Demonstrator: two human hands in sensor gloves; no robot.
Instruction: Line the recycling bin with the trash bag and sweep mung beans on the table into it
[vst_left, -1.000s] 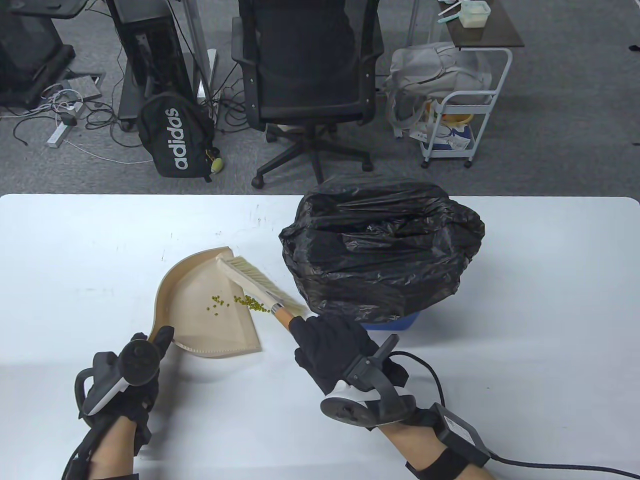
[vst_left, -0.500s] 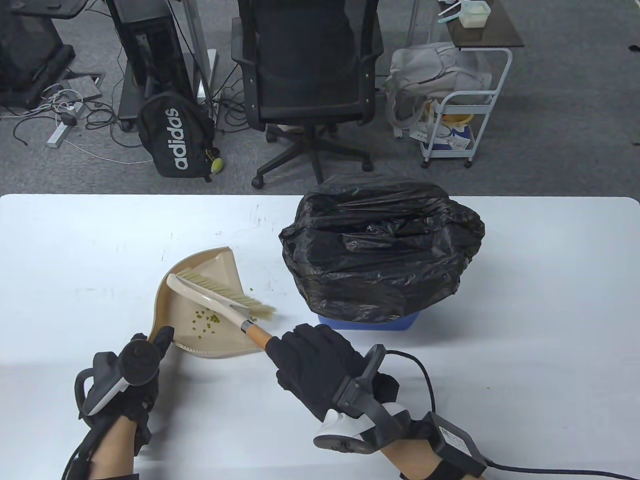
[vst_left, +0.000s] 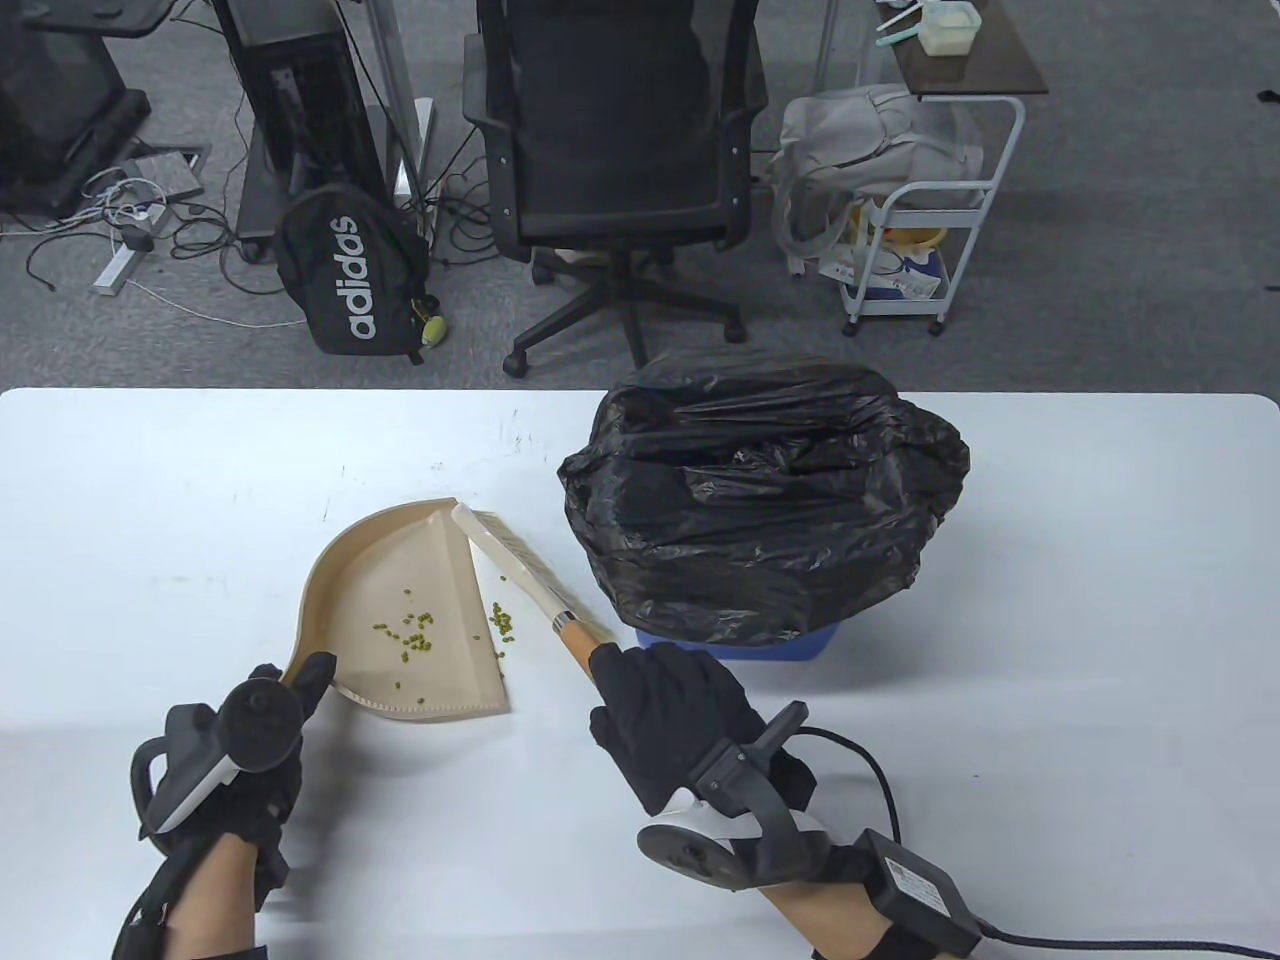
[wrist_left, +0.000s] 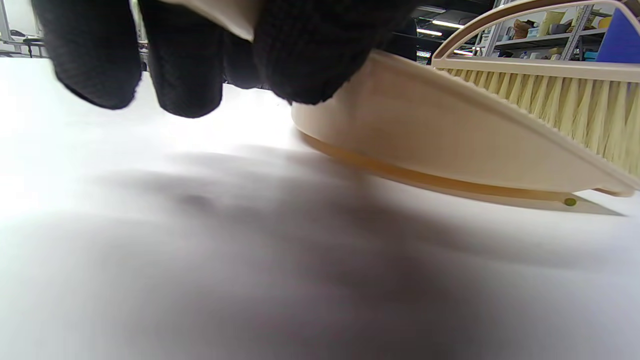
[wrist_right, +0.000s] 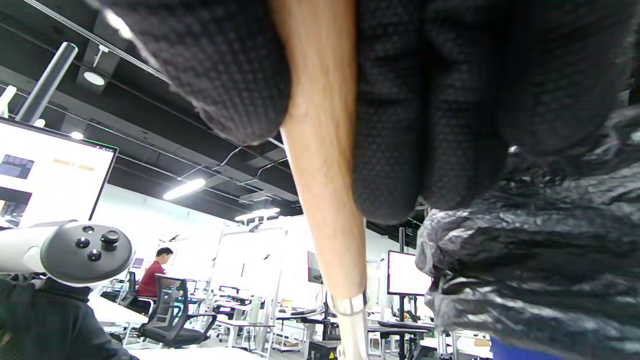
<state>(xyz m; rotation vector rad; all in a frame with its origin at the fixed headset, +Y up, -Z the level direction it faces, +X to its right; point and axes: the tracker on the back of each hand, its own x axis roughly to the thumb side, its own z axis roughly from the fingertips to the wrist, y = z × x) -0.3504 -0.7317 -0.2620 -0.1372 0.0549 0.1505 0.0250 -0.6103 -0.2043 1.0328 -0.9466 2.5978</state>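
Table view, progress: your black bag already drapes the blue bin at centre right, so the lining looks done; sweeping is partway.
Table view, beans: most beans lie in the dustpan at centre left; a small cluster sits on the table just off its lip.
Table view, hands: your left hand grips the dustpan handle; your right hand is wrapped round the brush.
Table view, obstacles: the bin sits just right of the brush.
Left wrist view: your fingers pinch the dustpan's edge; one bean rests under the lip at right.
Right wrist view: your fingers curl round the wooden handle; the bag fills the lower right.
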